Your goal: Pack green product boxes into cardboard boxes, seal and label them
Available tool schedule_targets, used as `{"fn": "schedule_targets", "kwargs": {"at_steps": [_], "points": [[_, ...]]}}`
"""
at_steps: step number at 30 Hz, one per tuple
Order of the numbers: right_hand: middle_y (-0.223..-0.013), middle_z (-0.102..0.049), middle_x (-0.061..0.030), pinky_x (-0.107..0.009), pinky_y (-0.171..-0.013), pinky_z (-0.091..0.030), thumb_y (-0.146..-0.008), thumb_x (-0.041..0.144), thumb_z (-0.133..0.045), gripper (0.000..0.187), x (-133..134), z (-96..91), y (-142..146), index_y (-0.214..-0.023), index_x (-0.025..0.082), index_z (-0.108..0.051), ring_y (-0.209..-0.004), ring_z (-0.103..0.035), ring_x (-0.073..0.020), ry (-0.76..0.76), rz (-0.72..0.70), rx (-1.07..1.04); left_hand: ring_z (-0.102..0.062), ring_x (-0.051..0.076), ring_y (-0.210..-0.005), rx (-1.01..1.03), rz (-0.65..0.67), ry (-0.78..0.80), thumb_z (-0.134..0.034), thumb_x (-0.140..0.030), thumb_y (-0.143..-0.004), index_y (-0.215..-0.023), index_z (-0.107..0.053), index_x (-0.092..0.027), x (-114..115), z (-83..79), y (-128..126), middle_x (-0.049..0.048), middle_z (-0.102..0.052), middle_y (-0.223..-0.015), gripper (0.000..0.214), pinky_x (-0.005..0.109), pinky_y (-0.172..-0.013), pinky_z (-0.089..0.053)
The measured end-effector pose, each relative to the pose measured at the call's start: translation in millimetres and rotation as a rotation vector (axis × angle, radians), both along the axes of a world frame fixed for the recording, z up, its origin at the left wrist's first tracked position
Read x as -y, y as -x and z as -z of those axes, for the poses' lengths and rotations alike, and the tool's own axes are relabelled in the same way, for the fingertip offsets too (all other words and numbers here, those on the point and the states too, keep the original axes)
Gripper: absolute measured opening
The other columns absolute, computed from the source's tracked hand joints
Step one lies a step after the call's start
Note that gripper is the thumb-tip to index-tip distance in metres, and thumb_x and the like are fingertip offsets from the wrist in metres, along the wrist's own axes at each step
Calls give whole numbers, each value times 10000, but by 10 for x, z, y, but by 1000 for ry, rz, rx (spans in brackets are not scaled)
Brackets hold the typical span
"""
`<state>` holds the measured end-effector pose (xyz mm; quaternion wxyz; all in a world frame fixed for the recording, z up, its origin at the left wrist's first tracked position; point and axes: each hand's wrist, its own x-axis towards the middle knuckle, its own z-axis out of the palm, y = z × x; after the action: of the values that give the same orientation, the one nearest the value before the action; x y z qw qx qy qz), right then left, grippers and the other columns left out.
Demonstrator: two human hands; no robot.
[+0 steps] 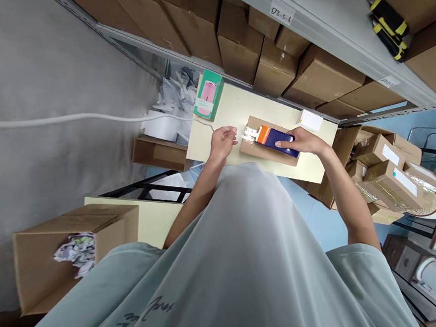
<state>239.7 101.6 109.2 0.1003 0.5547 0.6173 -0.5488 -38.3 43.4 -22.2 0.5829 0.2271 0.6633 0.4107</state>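
On the cream tabletop (241,98) lies a flat brown cardboard box (256,122). My right hand (303,140) grips what looks like a dark blue and orange tape dispenser (274,139), held over the box with its toothed orange end facing left. Shiny clear tape (249,134) shows on the box just beyond that end. Just left of the box is my left hand (223,141), its fingers pinched together; whatever is between the fingertips is too small to make out.
A green box with a pink picture (209,95) stands at the table's back left, a small white box (310,120) at its back right. Shelves with cartons (241,45) hang over the rear. A large carton of parcels (337,159) is at right. A white cable (94,117) crosses from the left.
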Motion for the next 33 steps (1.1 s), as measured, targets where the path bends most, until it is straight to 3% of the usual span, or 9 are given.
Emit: {"fn": "schedule_targets", "kwargs": {"at_steps": [5,12,20,23,26,29,31,33], "points": [[-714,-548,12,-294,-640,-358,-743,832,-847,677,-40,-15,87,-810,183,-669,-681,-463,-140,29,-25,16,-630,121,-746,-10,-10,7,-772,-288,-867,-888,-710,-189,26,73,19,22,-695,-837,119,208,-662,-593],[-685,-525,19,-298,-618,-331,-774,810,-845,646,-63,25,153,-761,203,-625,-651,-437,-134,38,-44,63,-614,113,-721,0,9,33,-776,-311,-874,-901,-692,-192,20,214,48,12,-684,-835,149,223,-683,-577],[-662,-522,15,-300,-614,-335,-758,803,-854,643,-41,2,262,-715,211,-609,-643,-448,-141,29,-36,127,-682,147,-767,-7,80,28,-717,-298,-919,-883,-676,-204,43,381,-163,5,-697,-789,109,241,-738,-549],[-658,-525,17,-299,-609,-336,-723,821,-863,659,-38,-11,276,-711,214,-607,-639,-449,-142,29,-28,132,-720,161,-844,-54,109,4,-775,-353,-910,-1114,-719,-208,92,458,-115,5,-730,-859,256,265,-822,-573],[-646,-508,22,-299,-609,-334,-694,842,-861,675,-36,-27,282,-708,216,-609,-642,-440,-144,45,-24,132,-758,194,-930,-126,127,21,-869,-401,-850,-1431,-649,-216,182,475,11,48,-788,-1009,648,334,-924,-606],[-636,-503,23,-300,-607,-338,-678,850,-861,685,-31,-43,296,-692,216,-601,-637,-443,-145,56,-12,135,-758,255,-1231,-150,207,-175,-758,-504,-957,-1428,-688,-208,319,384,106,161,-776,-1366,561,413,-1121,-582],[-629,-509,20,-301,-606,-343,-663,839,-878,683,-28,-52,309,-685,214,-605,-635,-454,-147,60,-3,145,-640,295,-1484,-119,360,-332,-658,-555,-1022,-1506,-662,-210,409,296,127,179,-657,-1601,594,452,-1263,-496],[-630,-523,14,-304,-613,-356,-656,823,-896,672,-29,-60,324,-697,208,-627,-641,-471,-154,64,8,153,-459,331,-1654,-97,568,-416,-691,-584,-1003,-1681,-497,-201,457,227,118,187,-466,-1777,802,475,-1361,-385]]}}
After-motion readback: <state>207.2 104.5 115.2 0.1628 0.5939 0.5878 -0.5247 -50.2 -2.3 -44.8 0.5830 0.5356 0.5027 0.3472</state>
